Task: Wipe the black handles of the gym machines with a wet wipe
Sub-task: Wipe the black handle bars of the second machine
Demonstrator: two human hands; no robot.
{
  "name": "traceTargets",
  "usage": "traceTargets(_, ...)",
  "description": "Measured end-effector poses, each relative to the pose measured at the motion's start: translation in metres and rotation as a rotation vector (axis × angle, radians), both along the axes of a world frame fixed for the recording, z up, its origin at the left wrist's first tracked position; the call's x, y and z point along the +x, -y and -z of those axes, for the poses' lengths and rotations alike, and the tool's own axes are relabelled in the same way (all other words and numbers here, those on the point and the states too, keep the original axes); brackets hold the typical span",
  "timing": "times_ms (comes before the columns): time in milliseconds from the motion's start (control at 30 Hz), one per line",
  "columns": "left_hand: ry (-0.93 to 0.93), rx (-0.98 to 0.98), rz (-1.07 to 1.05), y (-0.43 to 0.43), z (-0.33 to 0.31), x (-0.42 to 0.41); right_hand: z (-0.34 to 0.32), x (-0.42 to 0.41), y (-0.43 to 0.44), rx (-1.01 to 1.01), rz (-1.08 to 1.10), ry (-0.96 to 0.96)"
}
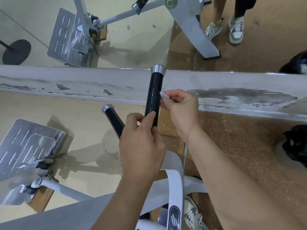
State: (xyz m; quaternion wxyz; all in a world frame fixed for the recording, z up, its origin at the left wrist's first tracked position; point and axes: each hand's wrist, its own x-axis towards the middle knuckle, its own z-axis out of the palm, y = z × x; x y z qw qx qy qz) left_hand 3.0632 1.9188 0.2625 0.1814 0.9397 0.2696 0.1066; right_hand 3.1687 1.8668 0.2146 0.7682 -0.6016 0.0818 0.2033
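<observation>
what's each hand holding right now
left hand: grips the lower end of the black handle
right hand: pinches a small white wet wipe at the handle's side

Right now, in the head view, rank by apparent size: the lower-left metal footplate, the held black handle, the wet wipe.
Largest: metal footplate.
Next: black handle.
Smallest: wet wipe, though the right hand hides most of it.

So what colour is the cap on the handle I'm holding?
Silver: the end cap on the black handle, best in the head view.
</observation>
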Motion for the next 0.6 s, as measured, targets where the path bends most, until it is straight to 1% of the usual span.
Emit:
traceTargets(133,0.014,-0.019,-0.008,-0.001,-0.001,-0.001,-0.003,-0.024,0.01,-0.104,-0.029,0.057)
traceTargets(233,0.046,-0.04,-0.035,-0.004,0.002,-0.001,-0.005,-0.045,0.019,-0.208,-0.116,0.123)
traceTargets(300,0.074,-0.052,-0.046,-0.006,0.004,-0.001,-0.009,-0.046,0.024,-0.224,-0.156,0.148)
traceTargets(400,0.143,-0.109,-0.081,-0.008,0.004,-0.001,-0.015,-0.025,0.018,-0.27,-0.07,0.205)
traceTargets(467,0.168,-0.118,-0.081,-0.008,0.005,-0.001,-0.018,-0.016,0.011,-0.315,-0.056,0.236)
traceTargets(600,0.18,-0.151,-0.118,-0.008,0.003,0.0,-0.019,-0.051,0.017,-0.334,-0.144,0.218)
